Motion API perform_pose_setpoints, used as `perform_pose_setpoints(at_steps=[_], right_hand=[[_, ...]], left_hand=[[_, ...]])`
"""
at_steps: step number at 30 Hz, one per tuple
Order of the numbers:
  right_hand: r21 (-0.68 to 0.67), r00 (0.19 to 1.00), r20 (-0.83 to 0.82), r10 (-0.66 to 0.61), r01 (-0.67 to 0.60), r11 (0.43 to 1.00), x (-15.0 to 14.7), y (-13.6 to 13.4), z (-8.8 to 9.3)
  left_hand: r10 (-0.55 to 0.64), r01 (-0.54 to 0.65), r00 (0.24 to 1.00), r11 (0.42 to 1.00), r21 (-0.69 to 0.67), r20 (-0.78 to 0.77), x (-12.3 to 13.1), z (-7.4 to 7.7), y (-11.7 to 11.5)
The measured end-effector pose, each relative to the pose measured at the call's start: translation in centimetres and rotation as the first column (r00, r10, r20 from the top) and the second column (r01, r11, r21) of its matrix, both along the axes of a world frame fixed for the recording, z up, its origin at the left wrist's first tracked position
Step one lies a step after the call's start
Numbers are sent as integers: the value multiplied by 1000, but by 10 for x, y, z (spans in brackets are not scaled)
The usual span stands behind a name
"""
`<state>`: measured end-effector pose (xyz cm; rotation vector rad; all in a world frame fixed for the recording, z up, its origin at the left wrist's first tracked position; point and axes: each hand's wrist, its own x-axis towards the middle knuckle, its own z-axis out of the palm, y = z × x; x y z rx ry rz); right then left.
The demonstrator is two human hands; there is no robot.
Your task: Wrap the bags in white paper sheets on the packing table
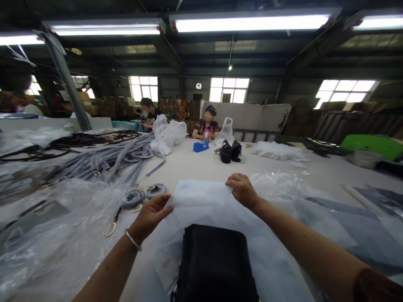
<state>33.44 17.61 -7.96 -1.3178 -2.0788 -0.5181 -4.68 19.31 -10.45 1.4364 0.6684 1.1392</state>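
My left hand (150,216) and my right hand (242,189) each pinch an upper corner of a sheet of thin white tissue paper (201,199), holding it stretched over the table. Just below it, close to me, a black leather bag (215,262) lies on more white wrapping. A small white tag (166,266) lies left of the bag. A metal bangle sits on my left wrist.
Grey straps with gold clasps (110,161) and clear plastic sheets (47,218) cover the left of the white table (195,165). Two small black bags (230,151), a blue box (200,146) and white plastic bags stand far across, where two people sit. A green object (371,144) is far right.
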Motion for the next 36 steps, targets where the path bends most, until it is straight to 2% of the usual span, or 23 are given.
perform_pose_setpoints(at_steps=[4, 9, 13, 16, 20, 23, 25, 29, 32, 34, 36], right_hand=[[44, 998, 39, 46, -48, 998, -3, -22, 18], [115, 990, 133, 41, -57, 992, -10, -58, 42], [112, 975, 218, 40, -66, 991, -24, -107, 58], [78, 961, 273, 45, -69, 995, -40, -155, 59], [37, 957, 280, 76, -90, 995, -64, -222, 43], [-10, 969, 230, 92, -92, 996, -81, -263, 19], [-59, 976, 195, 91, -81, 995, -92, -282, -1], [-134, 981, 179, 73, -49, 990, -109, -301, -40], [-156, 981, 183, 59, -30, 987, -115, -303, -58], [-163, 979, 189, 70, -39, 986, -117, -303, -64], [-148, 976, 196, 95, -67, 987, -117, -302, -68]], left_hand=[[-5, 6, 1000, 1000, -31, 17, -5, 4, -6], [-11, 11, 1000, 1000, -16, 20, -14, 14, -19], [-75, 75, 996, 997, 3, -47, -31, 19, -35], [-61, 68, 991, 996, 50, -118, -47, 21, -52], [-110, 140, 965, 984, 112, -239, -67, 20, -81], [-206, 261, 911, 959, 111, -357, -79, 15, -106], [-218, 295, 866, 950, 106, -450, -85, 7, -121], [-104, 268, 767, 948, 169, -633, -92, -18, -143], [19, 293, 652, 916, 275, -758, -99, -34, -148], [136, 322, 548, 877, 358, -825, -107, -34, -146], [272, 327, 461, 833, 447, -845, -114, -19, -143]])
